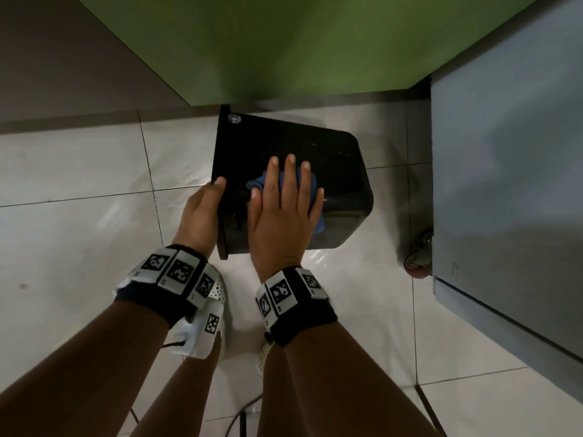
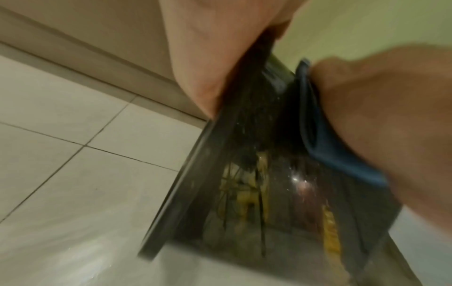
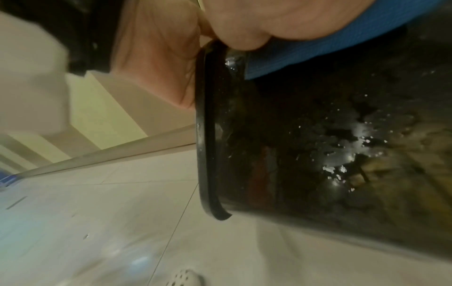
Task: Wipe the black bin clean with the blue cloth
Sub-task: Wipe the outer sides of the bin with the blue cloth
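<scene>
In the head view the left hand (image 1: 202, 209) sits just left of centre, its fingers hooked over the rim at the left edge of the bin (image 1: 331, 159), thumb on the outside; it is clamped on that rim and seems to steady the bin, which lies on its side on the tiled floor (image 1: 79, 171) with the opening toward the left of the frame. At the centre, the right hand (image 1: 284, 209) lies flat with straight, spread fingers on the upturned side of the bin, pressing the cloth (image 1: 318, 222) beneath the palm; blue folds show beyond the thumb and below the little finger. The hands are close together but not touching. To the right stands a grey cabinet (image 1: 504, 152) on a castor (image 1: 419, 263), near the bin but apart from it; a green wall (image 1: 284, 42) fills the top. Both wrist views show the bin's glossy side below the cloth speckled with bright flecks, perhaps droplets or dirt; I cannot tell which. My reading is that wiping is under way on this one outer face and is not finished: the speckled lower part remains, and the other faces, the rim and the inside cannot be judged from here.
</scene>
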The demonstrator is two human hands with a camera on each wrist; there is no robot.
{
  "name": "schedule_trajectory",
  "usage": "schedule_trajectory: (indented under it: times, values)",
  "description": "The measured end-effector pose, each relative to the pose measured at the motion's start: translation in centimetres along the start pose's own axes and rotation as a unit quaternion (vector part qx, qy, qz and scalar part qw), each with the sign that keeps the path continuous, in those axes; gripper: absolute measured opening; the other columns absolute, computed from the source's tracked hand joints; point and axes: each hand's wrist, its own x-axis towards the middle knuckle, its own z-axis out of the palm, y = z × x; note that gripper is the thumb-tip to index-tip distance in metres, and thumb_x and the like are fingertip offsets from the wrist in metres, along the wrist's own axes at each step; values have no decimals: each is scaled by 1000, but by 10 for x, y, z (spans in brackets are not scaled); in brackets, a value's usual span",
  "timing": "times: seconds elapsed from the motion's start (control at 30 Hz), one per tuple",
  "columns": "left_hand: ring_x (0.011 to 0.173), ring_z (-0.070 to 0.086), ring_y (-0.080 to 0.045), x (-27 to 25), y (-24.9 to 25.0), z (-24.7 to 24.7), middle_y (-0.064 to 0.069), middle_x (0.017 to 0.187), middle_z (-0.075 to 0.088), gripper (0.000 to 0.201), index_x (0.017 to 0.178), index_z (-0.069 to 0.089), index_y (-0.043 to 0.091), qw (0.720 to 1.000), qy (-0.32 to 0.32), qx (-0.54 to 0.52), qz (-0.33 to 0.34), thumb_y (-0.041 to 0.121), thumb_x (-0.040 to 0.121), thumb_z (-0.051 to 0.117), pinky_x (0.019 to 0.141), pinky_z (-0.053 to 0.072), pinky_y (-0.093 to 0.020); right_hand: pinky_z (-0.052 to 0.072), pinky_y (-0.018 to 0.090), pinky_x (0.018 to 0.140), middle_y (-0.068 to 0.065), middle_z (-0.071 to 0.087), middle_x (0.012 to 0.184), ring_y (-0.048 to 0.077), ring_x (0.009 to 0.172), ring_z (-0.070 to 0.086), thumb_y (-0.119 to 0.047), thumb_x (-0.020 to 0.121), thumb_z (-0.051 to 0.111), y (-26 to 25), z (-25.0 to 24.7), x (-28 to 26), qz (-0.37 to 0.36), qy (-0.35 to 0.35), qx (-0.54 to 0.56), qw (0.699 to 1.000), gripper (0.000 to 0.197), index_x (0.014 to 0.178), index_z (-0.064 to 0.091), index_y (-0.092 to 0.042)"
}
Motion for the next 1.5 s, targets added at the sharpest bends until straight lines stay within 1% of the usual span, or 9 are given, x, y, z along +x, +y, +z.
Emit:
schedule_trajectory:
  times: [0.07, 0.13, 0.27, 0.47, 0.63, 0.8, 1.03, 1.33, 1.5]
  values:
    - [96, 65, -17, 10, 5, -9, -4, 101, 70, 44, 93, 66, 23, 998, -23, 23, -61, 54, 90, 35, 88, 49, -35, 14, 46, 112, 8, 42, 145, 24, 137, 24, -40, 101, 11, 2, 2, -15, -15, -16, 0, 1000, 48, 139, 32, -19]
    - [104, 61, -22, 18, 10, -10, -7, 112, 66, 54, 103, 64, 19, 992, -1, 125, -34, 59, 90, 29, 94, 47, -37, 13, 45, 113, 8, 42, 145, 24, 138, 24, -41, 101, 12, 3, 7, -29, -30, -33, 3, 999, 48, 139, 31, -19]
    - [93, 56, -19, 22, 2, -3, -5, 106, 58, 53, 117, 54, 11, 983, 28, 182, 27, 46, 97, 21, 51, 47, -5, 14, 45, 112, 9, 41, 146, 25, 137, 24, -39, 102, 7, 1, 20, -39, -30, -55, -12, 998, 50, 140, 30, -16]
    - [92, 57, -12, 18, -28, -1, -3, 102, 61, 43, 114, 56, 9, 992, 18, 119, 41, 35, 99, 25, 70, 45, -9, 26, 45, 111, 7, 44, 144, 26, 136, 36, -37, 97, 20, -15, 29, -18, -77, -86, -36, 993, 49, 139, 34, -17]
    - [56, 58, 3, 16, -30, -2, 3, 76, 57, 37, 108, 55, 11, 993, 11, 109, 38, 33, 99, 27, 44, 44, -8, 27, 47, 110, 6, 43, 145, 25, 136, 37, -37, 93, 25, -11, 33, -1, -80, -104, -35, 991, 52, 138, 44, -18]
    - [85, 62, -22, 18, -42, -4, 0, 86, 61, 33, 99, 56, 22, 981, 48, 179, 61, 41, 97, 29, 79, 54, -40, 13, 48, 111, 8, 29, 152, 27, 141, 24, -37, 95, 22, 18, 25, 18, -23, -108, -46, 993, 53, 144, 31, -20]
    - [83, 56, -19, 18, -39, -1, 13, 77, 54, 31, 95, 52, 23, 978, 45, 197, 56, 39, 98, 26, 76, 48, -34, 22, 56, 111, 13, 27, 153, 33, 142, 21, -35, 97, 20, 71, 14, 42, 76, -70, -61, 993, 53, 146, 28, -18]
    - [89, 54, -18, 20, -34, 8, -3, 92, 57, 41, 104, 55, 8, 981, 58, 171, 67, 34, 99, 24, 79, 43, -29, 43, 47, 98, 15, 32, 149, 34, 124, 47, -39, 101, 18, 102, -1, 81, 321, -109, 80, 937, 52, 150, 8, -26]
    - [94, 56, -19, 18, -38, 9, -3, 95, 58, 42, 107, 56, 8, 985, 68, 147, 61, 34, 99, 24, 86, 48, -33, 31, 48, 108, 20, 32, 149, 37, 135, 34, -40, 96, 13, 78, 14, 62, 241, -7, -65, 968, 58, 147, 26, -15]
